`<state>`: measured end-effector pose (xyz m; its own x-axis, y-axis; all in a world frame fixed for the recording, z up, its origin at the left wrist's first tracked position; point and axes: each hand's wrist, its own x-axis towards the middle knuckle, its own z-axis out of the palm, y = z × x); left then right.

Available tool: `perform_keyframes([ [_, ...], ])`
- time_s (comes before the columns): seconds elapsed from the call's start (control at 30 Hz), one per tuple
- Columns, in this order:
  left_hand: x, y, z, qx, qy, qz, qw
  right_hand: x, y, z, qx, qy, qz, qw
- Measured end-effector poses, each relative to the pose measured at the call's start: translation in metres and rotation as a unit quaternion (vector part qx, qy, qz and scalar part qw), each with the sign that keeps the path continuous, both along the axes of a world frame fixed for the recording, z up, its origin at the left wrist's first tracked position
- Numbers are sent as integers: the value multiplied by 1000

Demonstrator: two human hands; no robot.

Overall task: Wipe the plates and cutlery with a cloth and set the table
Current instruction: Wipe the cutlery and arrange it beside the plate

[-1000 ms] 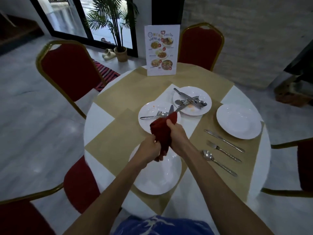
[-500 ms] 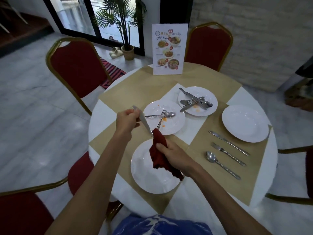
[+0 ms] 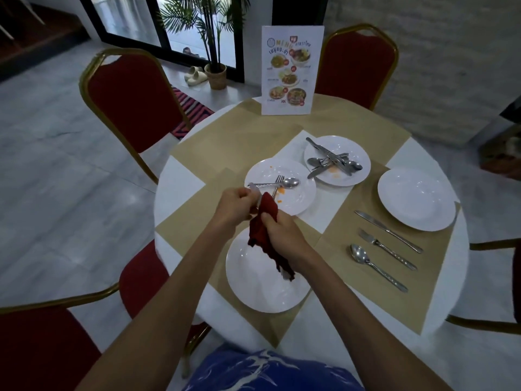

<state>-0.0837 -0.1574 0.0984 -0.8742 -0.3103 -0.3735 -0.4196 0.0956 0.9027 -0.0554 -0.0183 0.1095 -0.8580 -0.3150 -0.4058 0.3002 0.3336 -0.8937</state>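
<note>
left hand [image 3: 234, 204] pinches one end of the knife [image 3: 254, 193]; right hand [image 3: 282, 235], at its 4 o'clock, grips the red cloth [image 3: 263, 221] round it

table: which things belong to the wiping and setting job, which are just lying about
Job: cloth, knife, left hand, right hand, near plate, middle plate, far plate, cutlery pile, right plate, laid cutlery.
Lying about: menu, plant, slippers, chairs.

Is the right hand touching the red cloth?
Touching. The head view shows the right hand with its fingers curled round the red cloth, with no gap between them.
</note>
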Motion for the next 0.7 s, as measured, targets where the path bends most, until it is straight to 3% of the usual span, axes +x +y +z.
perform_keyframes([
  [0.07, 3, -2, 0, -6, -8, -31, 999, 6, -4, -3, -4, -12, -22, 1000],
  [0.23, -1, -41, -4, 20, 12, 121, 992, 21, -3, -12, 40, -27, 31, 998],
  [0.37, 25, -16, -23, 67, -33, 41, 996, 8, -28, -18, 15, 8, 2, 1000],
  [0.57, 20, -53, -44, 80, -33, 110, 990, 8, -35, -40, 87, -3, 87, 992],
  [0.7, 19, -96, -75, -1, -82, 90, 993, 1, -24, -57, 125, -31, 20, 992],
])
